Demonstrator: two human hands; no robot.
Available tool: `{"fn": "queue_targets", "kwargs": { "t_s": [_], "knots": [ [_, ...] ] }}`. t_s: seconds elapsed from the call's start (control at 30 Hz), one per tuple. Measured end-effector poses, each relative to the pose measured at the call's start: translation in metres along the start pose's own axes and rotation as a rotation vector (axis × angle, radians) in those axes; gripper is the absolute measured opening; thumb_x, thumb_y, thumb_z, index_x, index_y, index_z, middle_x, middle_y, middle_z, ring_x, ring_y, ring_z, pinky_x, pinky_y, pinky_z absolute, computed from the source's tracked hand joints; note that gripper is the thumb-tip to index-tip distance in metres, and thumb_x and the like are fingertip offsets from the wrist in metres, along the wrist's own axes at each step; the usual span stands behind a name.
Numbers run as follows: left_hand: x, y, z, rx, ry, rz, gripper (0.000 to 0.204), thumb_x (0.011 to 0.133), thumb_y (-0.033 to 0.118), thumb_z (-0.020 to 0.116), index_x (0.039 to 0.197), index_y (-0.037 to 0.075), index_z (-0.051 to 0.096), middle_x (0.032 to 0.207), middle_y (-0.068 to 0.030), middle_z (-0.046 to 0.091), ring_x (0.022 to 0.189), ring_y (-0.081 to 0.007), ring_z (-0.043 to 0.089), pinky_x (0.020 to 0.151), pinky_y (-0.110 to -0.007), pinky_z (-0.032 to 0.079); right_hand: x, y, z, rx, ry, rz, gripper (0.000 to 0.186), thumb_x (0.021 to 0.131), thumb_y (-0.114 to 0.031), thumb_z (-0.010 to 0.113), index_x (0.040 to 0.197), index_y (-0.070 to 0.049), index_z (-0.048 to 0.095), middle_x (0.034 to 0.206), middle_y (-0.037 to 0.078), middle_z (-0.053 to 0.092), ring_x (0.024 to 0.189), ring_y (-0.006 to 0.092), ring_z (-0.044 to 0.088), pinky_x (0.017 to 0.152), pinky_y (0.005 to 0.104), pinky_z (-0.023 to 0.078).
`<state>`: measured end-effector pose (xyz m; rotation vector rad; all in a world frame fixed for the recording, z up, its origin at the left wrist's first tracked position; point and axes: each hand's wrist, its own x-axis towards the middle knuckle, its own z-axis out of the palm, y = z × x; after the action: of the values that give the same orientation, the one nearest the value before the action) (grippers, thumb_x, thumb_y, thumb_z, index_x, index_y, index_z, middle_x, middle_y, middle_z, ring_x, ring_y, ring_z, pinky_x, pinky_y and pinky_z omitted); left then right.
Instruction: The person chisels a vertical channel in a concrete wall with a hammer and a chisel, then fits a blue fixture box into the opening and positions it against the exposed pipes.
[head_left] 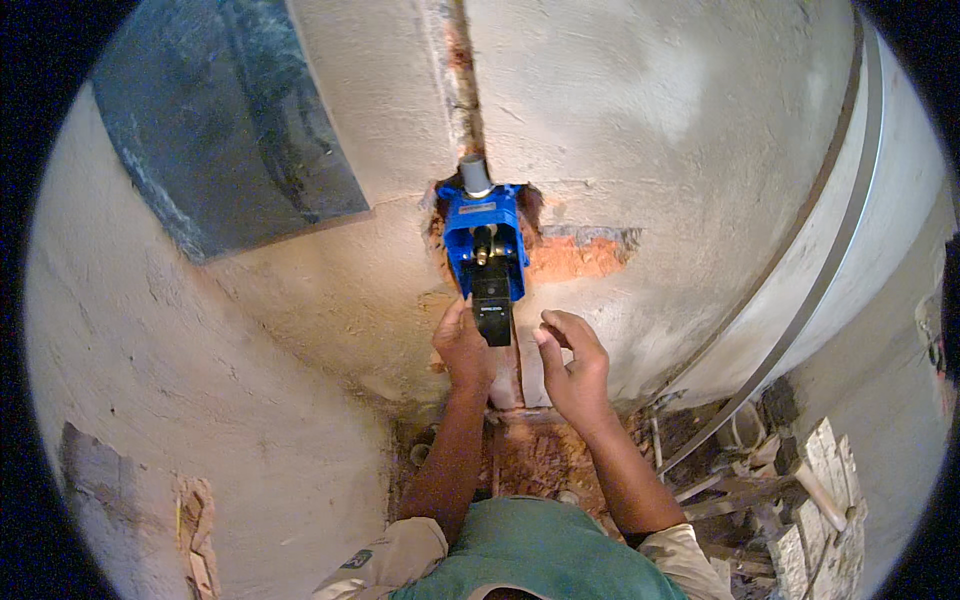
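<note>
A blue plastic wall box (484, 212) sits in a rough cut-out in the plastered wall, with dark and brass-coloured fittings (482, 246) inside it. A black rectangular block (491, 308) stands out at the box's lower opening; whether it is joined to the fittings I cannot tell. My left hand (464, 350) is closed at the block's left edge, thumb and fingers against it. To the right of the block, apart from it, my right hand (577, 368) is raised with loosely bent fingers. A small gap shows between its thumb and index finger, and nothing visible is held.
A grey pipe (474, 174) enters the box from above, along a chased groove (459, 80). Exposed brick (580, 256) shows to the right. A dark panel (240, 130) is at upper left. Wood scraps and a hammer (812, 485) lie at lower right, beside a long metal strip (835, 270).
</note>
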<state>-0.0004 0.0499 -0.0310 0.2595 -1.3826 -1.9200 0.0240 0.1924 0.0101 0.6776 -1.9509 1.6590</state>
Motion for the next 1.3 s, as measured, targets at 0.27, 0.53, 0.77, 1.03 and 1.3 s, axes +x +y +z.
{"fn": "queue_targets", "kwargs": {
  "t_s": [0.27,0.53,0.77,1.03,1.3],
  "knots": [
    [0.004,0.000,-0.008,-0.063,0.009,-0.032,0.018,0.086,0.005,0.048,0.096,-0.006,0.058,0.082,-0.0054,0.061,0.073,-0.0084,0.055,0.066,-0.021,0.044,0.007,-0.019,0.022,-0.076,-0.039,-0.029,0.021,0.079,-0.006,0.055,0.099,0.004,0.054,0.099,0.020,0.056,0.088,0.0308,0.057,0.075,0.0337,0.047],
    [0.004,0.002,-0.009,0.077,-0.030,0.005,0.020,0.086,0.006,0.046,0.097,-0.006,0.057,0.084,-0.0067,0.061,0.073,-0.0093,0.056,0.067,-0.023,0.044,0.013,-0.026,0.034,-0.241,-0.019,-0.135,0.031,0.082,-0.006,0.050,0.111,0.004,0.048,0.118,0.026,0.045,0.109,0.0369,0.046,0.089,0.0361,0.039],
    [0.003,0.007,-0.007,0.110,-0.118,0.085,0.021,0.087,0.008,0.044,0.097,-0.006,0.055,0.085,-0.0082,0.060,0.073,-0.0127,0.057,0.064,-0.025,0.047,0.014,-0.006,0.043,-0.143,-0.065,-0.068,0.040,0.081,-0.014,0.050,0.116,0.006,0.043,0.123,0.029,0.038,0.112,0.0400,0.041,0.092,0.0380,0.037],
    [-0.004,0.025,0.016,0.137,0.002,-0.055,0.016,0.083,0.003,0.046,0.094,-0.004,0.056,0.085,-0.0078,0.060,0.071,-0.0139,0.058,0.062,-0.024,0.049,0.019,0.021,0.039,-0.016,-0.087,-0.087,0.049,0.080,-0.020,0.052,0.120,0.004,0.040,0.129,0.027,0.031,0.119,0.0401,0.032,0.098,0.0417,0.027],
    [-0.011,0.026,0.020,0.006,0.015,-0.086,0.018,0.084,0.004,0.044,0.097,-0.001,0.055,0.086,-0.0078,0.059,0.071,-0.0162,0.058,0.061,-0.026,0.050,0.028,0.026,0.021,0.108,-0.171,-0.094,0.048,0.080,-0.021,0.055,0.117,0.006,0.042,0.129,0.028,0.030,0.120,0.0394,0.031,0.098,0.0420,0.027]
  ]
}}
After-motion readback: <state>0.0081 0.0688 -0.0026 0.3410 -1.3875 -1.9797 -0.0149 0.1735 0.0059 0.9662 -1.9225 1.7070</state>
